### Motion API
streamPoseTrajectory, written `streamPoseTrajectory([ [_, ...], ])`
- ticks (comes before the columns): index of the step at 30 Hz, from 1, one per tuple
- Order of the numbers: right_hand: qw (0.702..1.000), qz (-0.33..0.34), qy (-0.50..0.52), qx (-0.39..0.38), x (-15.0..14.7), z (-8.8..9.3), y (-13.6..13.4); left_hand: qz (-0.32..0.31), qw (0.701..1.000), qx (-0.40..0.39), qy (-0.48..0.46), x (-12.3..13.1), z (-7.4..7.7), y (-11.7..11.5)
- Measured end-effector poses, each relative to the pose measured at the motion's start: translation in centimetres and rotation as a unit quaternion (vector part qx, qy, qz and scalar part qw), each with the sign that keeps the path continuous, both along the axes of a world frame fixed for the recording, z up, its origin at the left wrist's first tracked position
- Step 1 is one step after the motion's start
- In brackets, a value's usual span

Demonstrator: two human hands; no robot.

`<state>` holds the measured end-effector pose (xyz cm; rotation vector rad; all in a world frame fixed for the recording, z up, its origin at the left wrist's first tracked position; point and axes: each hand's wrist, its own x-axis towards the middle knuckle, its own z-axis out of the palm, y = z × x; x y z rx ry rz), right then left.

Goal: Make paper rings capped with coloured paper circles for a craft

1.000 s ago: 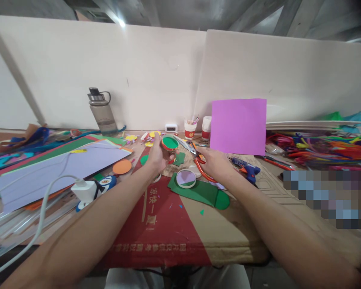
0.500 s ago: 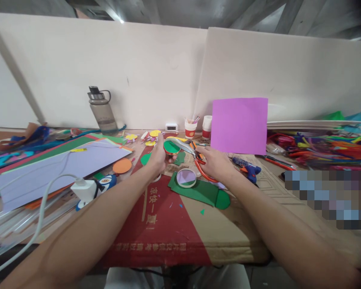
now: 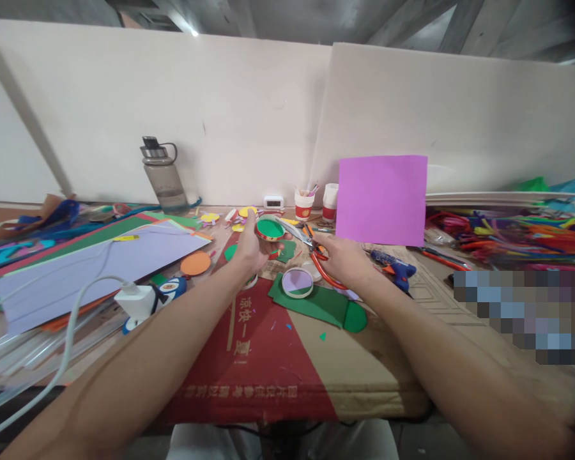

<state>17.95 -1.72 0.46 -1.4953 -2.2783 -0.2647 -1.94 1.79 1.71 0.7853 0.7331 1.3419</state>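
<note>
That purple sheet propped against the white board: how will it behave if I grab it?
The purple sheet looks thin yet stands flat without curling, so probably light and fairly stiff. It seems only to lean on the white board, so a push would likely tip it.

bottle (image 3: 163,177) left | cups (image 3: 304,204) behind scissors (image 3: 311,250) | glue gun (image 3: 393,268) right

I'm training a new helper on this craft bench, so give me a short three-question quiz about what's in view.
1. True or false: the left hand holds a round green-faced disc with a red rim.
2. The right hand grips: A, orange-handled metal scissors; B, a blue glue gun; C, a paper cup.
3. What colour is the upright square paper sheet?
Key: 1 true; 2 A; 3 purple.
</note>
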Motion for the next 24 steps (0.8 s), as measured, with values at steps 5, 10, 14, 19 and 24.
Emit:
streamPoseTrajectory([
  [5, 1.0, -0.029, -0.001, -0.005, -0.16, 0.03, -0.05, 0.008, 1.0, 0.028, -0.003, 0.2, -0.26, 0.13],
  [10, 0.998, -0.057, -0.023, -0.007, -0.35, 0.12, -0.31, -0.027, 0.999, 0.014, 0.028, 0.29, -0.68, 0.28],
  [14, 0.998, -0.05, -0.029, -0.019, -0.42, 0.36, -0.47, -0.068, 0.997, 0.003, 0.045, 0.37, -0.52, 0.1],
  [19, 0.999, -0.031, -0.02, -0.02, -0.4, 0.45, -0.37, -0.065, 0.996, -0.022, 0.049, 0.21, -0.13, 0.08],
  [24, 1.0, -0.014, -0.013, -0.01, -0.29, 0.24, -0.17, -0.069, 0.995, -0.043, 0.054, -0.36, 0.21, 0.32],
])
